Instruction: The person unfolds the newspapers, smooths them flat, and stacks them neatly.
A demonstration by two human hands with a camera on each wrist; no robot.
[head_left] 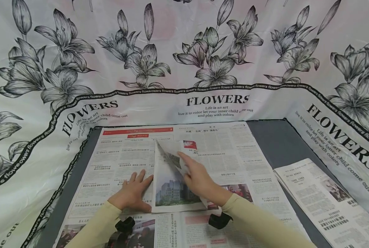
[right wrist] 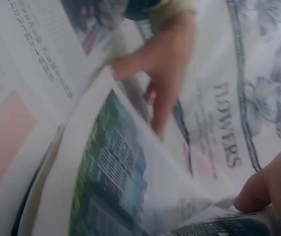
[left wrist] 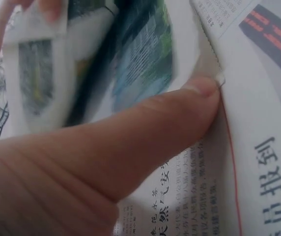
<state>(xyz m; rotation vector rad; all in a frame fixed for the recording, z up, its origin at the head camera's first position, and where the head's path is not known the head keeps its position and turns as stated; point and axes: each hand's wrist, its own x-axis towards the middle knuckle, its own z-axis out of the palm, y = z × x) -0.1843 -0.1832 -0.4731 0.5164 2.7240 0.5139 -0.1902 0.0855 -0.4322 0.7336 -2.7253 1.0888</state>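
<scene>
A smaller folded newspaper sheet (head_left: 167, 203), with a printed photo of tall buildings, lies on a wide spread newspaper (head_left: 119, 165). My right hand (head_left: 203, 179) holds its raised flap (head_left: 173, 160), thumb and fingers at the paper, the flap slanting up off the photo. Left of the sheet, my left hand (head_left: 133, 193) rests with fingers spread on the spread newspaper. In the left wrist view, the left thumb (left wrist: 160, 123) presses by the sheet's lower corner. Part of the flap is hidden behind the right hand.
A folded stack of newspaper (head_left: 324, 203) lies at the right on the dark grey tabletop (head_left: 271, 137). Cloth printed with flowers (head_left: 215, 103) hangs behind and along both sides. Each wrist wears a dark camera strap (head_left: 220, 220).
</scene>
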